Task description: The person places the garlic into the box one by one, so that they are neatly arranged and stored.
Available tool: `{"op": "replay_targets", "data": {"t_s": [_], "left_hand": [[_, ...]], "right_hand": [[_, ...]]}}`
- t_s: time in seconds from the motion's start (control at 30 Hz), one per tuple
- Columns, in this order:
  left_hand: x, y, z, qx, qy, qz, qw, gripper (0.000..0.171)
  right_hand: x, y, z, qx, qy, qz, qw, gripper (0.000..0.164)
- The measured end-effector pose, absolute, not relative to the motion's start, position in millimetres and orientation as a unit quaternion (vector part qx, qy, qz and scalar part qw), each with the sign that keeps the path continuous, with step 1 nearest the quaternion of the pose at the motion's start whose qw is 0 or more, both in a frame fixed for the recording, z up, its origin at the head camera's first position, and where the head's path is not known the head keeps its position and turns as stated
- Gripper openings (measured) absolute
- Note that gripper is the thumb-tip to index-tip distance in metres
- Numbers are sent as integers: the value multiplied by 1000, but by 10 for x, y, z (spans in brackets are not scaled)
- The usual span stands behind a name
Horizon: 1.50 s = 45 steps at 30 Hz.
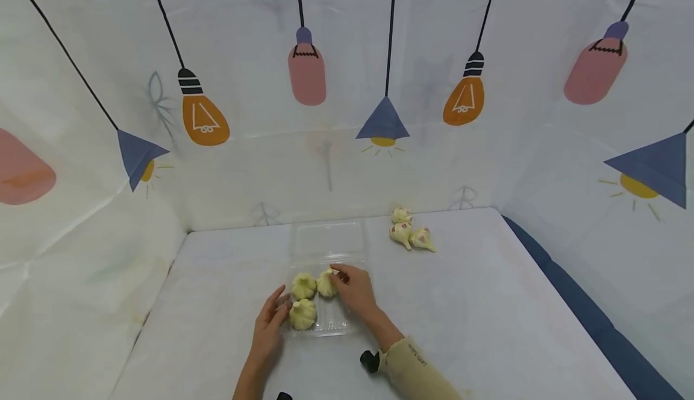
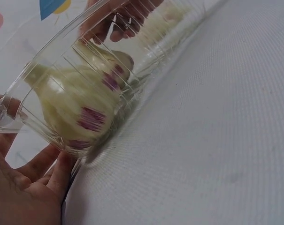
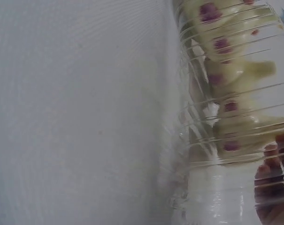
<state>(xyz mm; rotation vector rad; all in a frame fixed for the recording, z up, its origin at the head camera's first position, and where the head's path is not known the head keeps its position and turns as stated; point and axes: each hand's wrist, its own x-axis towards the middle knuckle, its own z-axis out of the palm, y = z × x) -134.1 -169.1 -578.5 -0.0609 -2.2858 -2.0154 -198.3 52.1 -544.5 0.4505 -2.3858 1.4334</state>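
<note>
While the right hand (image 1: 355, 290) bends its fingers at a pale-yellow, ribbed garlic bulb (image 1: 326, 285), gripped or not I cannot tell, the left hand (image 1: 270, 321) rests relaxed against the clear, ridged plastic box (image 1: 333, 332) containing it. A nudge could slide this thin-walled box. Beyond, purple-marked bulbs (image 1: 401, 233) lie on the white tabletop (image 1: 488, 297).

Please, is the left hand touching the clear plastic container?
Touching. The left wrist view shows the left hand with its fingers against the edge of the clear plastic container.
</note>
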Motion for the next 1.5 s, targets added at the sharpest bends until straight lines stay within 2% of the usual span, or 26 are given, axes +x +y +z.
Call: {"op": "replay_targets", "data": {"t_s": [0.17, 0.37, 0.63, 0.77, 0.97, 1.2, 1.3, 1.37, 1.5], "left_hand": [[-1326, -1689, -5782, -20, -748, -662, 42, 45], [-1323, -1691, -5773, -24, -759, -647, 72, 42], [-1322, -1713, -5754, -14, -756, -653, 47, 44], [-1316, -1707, -5740, -11, -753, -657, 42, 45], [-1316, -1695, -5746, -10, -751, -659, 39, 45], [-1310, -1685, -5726, -2, -750, -660, 38, 45], [-1308, -1685, -5736, -10, -754, -655, 50, 43], [-1309, -1687, -5742, -16, -754, -655, 57, 43], [-1315, -1697, -5749, -21, -752, -656, 58, 43]], "right_hand": [[-1978, 533, -5413, 151, -823, 521, 169, 22], [-2022, 562, -5375, 161, -813, 536, 162, 18], [-2010, 624, -5279, 164, -817, 532, 151, 14], [-1999, 646, -5229, 167, -825, 523, 132, 13], [-2004, 632, -5243, 182, -820, 535, 88, 22], [-2012, 576, -5240, 188, -848, 487, 91, 18], [-2012, 559, -5221, 176, -860, 476, 59, 17], [-2005, 552, -5207, 172, -863, 474, 39, 21], [-1996, 553, -5186, 165, -865, 474, 24, 22]]}}
